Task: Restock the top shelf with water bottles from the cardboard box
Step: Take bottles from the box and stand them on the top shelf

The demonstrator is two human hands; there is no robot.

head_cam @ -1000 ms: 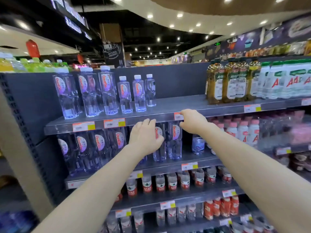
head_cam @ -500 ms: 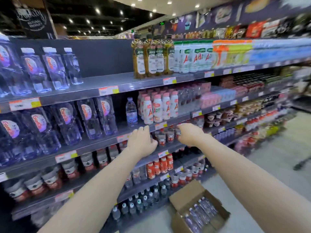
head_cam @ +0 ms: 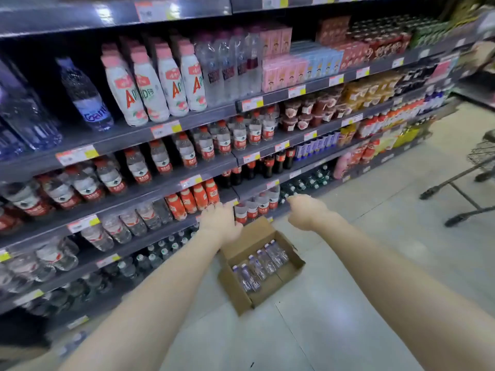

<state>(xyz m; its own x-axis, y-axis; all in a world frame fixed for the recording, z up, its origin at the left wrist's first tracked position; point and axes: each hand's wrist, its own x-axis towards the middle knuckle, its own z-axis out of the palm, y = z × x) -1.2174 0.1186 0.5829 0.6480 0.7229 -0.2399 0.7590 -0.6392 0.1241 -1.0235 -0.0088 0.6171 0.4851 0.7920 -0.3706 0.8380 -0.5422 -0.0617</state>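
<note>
An open cardboard box (head_cam: 290, 266) sits on the floor (head_cam: 375, 250) beside the shelves (head_cam: 126, 195), its long axis angled toward them. Inside, about six water bottles (head_cam: 258, 265) stand upright in a diagonal row (caps up). Above it, the left hand (head_cam: 221, 220) and right hand (head_cam: 305, 211) reach down, loosely curled, holding nothing.

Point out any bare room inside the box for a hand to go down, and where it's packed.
Cardboard box: the water bottles run in one row along its shelf-side half. The half toward the aisle shows bare cardboard floor, free for a hand. Floor right of the box is bare. Both hands, left hand and right hand, are empty above it.
</note>
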